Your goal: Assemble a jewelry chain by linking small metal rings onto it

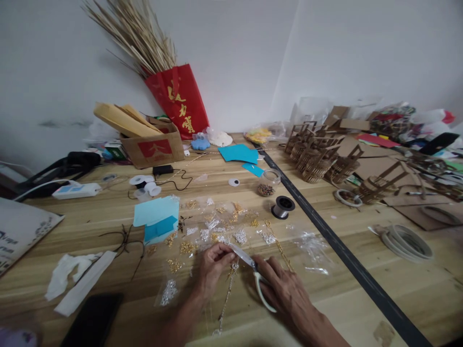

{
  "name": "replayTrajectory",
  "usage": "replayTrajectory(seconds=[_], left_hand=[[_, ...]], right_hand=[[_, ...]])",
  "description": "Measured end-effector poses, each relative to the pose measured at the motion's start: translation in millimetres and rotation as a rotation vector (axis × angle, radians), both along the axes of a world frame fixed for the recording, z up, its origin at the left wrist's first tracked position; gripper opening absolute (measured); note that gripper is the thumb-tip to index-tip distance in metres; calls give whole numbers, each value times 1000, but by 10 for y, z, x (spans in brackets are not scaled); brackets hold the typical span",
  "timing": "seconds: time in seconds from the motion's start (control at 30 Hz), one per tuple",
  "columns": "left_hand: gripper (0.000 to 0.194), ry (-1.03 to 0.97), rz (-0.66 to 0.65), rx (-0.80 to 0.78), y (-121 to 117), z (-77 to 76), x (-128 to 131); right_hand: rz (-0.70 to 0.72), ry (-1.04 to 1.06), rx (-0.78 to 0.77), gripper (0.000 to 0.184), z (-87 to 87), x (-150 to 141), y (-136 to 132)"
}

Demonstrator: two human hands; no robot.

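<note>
My right hand point(282, 286) is closed around scissors point(258, 279) with pale handles. Their blades point up and to the left, reaching my left hand point(216, 262). The fingers of that hand are pinched together by the blade tips, and what they hold is too small to make out. Just below the pinch, a thin chain with small charms point(227, 301) trails down the wooden table toward me. Small bags of gold and silver findings point(187, 247) lie beyond and left of my hands. To the right rests a gold chain point(281, 248).
A spool of wire point(282, 207) and a jar of beads point(268, 183) stand beyond my hands. Blue paper point(159, 214) and a dark phone point(93, 318) lie left. Small woven baskets point(318, 156) crowd the right, past a dark strip point(325, 233). A red bag point(181, 101) leans on the wall.
</note>
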State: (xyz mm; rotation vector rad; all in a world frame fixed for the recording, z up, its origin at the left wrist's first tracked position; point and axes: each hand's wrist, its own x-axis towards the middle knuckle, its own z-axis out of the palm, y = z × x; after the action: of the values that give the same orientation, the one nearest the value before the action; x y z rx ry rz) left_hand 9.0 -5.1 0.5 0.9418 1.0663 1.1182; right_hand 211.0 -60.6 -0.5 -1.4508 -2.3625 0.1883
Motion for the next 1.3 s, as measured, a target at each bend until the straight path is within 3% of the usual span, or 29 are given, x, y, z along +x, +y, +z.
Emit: replayTrajectory(seconds=[0.13,0.37,0.57,1.0,1.3], left_hand=[[15,-15,-2,-4,1,-6,-1],[12,-62,27,-9,12,-11,-2],[13,-108,-12,-13,-1,-11,1],[16,-149,-92,-47,-25,81,42],[17,-177,-84,-70,-14,46,47]], right_hand=[[29,38,-38,42,-15,39,-19],[129,94,-187,43,176,198,-113],[75,73,-139,39,139,249,-139],[21,30,53,45,83,52,-26],[19,-22,22,46,43,52,-17]])
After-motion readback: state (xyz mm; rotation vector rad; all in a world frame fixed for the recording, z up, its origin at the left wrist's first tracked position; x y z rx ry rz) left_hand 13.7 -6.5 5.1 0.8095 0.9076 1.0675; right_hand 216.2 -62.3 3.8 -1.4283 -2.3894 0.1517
